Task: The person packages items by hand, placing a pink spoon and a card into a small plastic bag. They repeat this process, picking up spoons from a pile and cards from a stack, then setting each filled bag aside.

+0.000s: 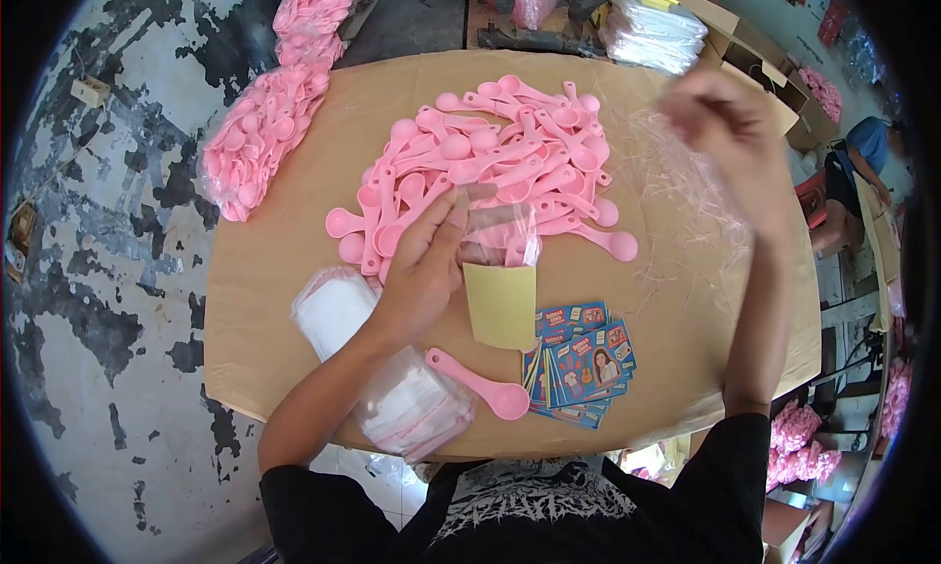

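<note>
My left hand [426, 265] holds a small clear plastic bag [505, 236] with a yellowish card [502, 304] in its lower part. Behind it lies a big pile of pink spoons [490, 152]. My right hand [720, 123] is raised at the right, blurred, above thin clear plastic strips [686, 187]; what its fingers hold, if anything, cannot be made out. A single pink spoon [505, 399] lies near the front edge, beside a stack of blue printed cards [588, 363]. Stacks of clear bags [412, 407] lie partly under my left forearm.
Brown paper covers the table [667, 368]. Bags full of pink spoons [260, 138] stand at the left edge. Wrapped clear packs [652, 30] and cardboard boxes [755, 59] are at the back right. Another person [863, 167] sits at the far right.
</note>
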